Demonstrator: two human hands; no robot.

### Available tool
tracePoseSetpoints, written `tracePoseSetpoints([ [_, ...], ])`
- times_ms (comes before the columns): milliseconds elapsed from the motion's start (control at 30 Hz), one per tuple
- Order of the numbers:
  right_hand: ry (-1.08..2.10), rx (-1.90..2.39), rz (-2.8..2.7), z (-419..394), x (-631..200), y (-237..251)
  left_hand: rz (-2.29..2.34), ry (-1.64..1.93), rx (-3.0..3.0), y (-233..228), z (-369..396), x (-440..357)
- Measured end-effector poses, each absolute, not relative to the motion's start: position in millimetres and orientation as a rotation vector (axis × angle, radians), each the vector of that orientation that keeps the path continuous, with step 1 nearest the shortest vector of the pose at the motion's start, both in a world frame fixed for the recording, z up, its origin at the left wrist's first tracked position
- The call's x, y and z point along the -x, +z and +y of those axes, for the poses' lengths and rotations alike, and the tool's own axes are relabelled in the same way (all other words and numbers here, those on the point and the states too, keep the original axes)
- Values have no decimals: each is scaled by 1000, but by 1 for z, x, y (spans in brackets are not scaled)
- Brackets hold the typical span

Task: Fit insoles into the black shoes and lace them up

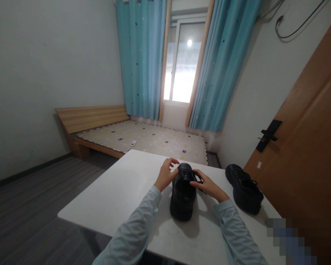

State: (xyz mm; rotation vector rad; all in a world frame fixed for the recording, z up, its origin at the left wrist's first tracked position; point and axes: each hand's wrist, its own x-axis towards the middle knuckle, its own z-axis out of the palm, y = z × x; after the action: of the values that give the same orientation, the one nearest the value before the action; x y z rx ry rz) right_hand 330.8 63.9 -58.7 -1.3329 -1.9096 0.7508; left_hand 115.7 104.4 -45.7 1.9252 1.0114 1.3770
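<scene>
My left hand (165, 176) and right hand (208, 187) curl loosely, fingers (173, 162) touching a black shoe's (182, 193) far end. Glossy and rounded, it lies mid-worktop (118, 191), long axis pointing away from me. Its matching second shoe (244, 188) sits right.

A low wooden bed (143, 138) is standing under the window (182, 62); blue curtains (142, 59) are hanging beside it; a brown door (309, 147) is standing right.

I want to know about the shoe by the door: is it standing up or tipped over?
Standing up. The second shoe rests on its sole on the white table, opening facing up.
</scene>
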Motion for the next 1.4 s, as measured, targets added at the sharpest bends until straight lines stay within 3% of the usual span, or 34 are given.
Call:
tracePoseSetpoints([
  [433,751,1325,-1916,64,-329,-59,1392,898,-2090,-58,108,-116],
  [900,779,1322,-1903,64,-329,-58,1275,1125,-1994,-64,117,-113],
  [1400,765,1323,-1886,64,-330,-61,827,1306,-1500,-60,114,-121],
])
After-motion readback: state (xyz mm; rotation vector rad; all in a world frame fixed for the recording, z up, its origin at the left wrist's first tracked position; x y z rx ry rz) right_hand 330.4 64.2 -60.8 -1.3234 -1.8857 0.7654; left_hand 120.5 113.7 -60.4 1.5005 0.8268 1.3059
